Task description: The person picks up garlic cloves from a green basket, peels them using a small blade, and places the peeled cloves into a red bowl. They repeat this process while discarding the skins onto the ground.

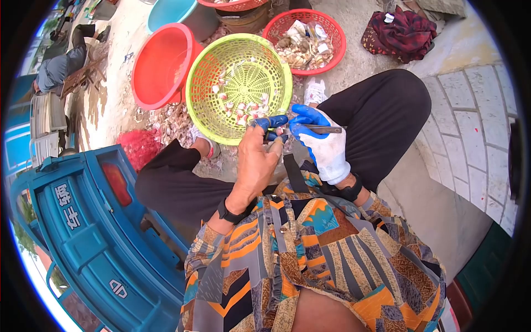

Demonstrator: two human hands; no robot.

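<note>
My left hand [260, 152], bare apart from blue covers on some fingertips, pinches a small pinkish-white garlic clove [279, 131]. Beside it, my right hand [326, 144] wears a white glove with blue coated fingers and is closed round a knife [321, 129] with a metal blade or handle. The two hands nearly meet over the near right rim of a yellow-green plastic basket [196, 110]. Inside the basket lie several pink and white cloves [241, 113]. Exactly where the blade meets the clove is hidden by the fingers.
An orange-red basin [160, 66] stands left of the basket, a red basket [343, 47] holding garlic and scraps to its right. Skins litter the ground near a red mesh bag [138, 148]. A blue vehicle [99, 238] is at left; a person [61, 69] sits far left. Dark cloth [398, 36] lies upper right.
</note>
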